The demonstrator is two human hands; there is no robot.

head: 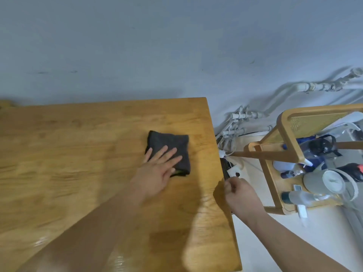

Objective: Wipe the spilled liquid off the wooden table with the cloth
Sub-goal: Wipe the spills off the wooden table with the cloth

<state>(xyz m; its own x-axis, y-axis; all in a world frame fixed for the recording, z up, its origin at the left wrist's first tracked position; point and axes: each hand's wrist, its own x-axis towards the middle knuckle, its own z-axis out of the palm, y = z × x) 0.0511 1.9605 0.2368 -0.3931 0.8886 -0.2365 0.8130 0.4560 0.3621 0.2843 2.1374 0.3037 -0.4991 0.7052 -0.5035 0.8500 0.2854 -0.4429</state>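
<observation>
Our left hand (163,165), fingers flat, presses the dark cloth (172,142) at two o'clock on the wooden table (78,144) — likely spreading pressure. Our right hand (240,195) curls by the three o'clock edge — what it holds, we cannot tell.

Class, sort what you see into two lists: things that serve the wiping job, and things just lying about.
Job: cloth, table, left hand pressing flat on the cloth.
Lying about: cart beside the table, bottles on it, pipes along the wall.
</observation>
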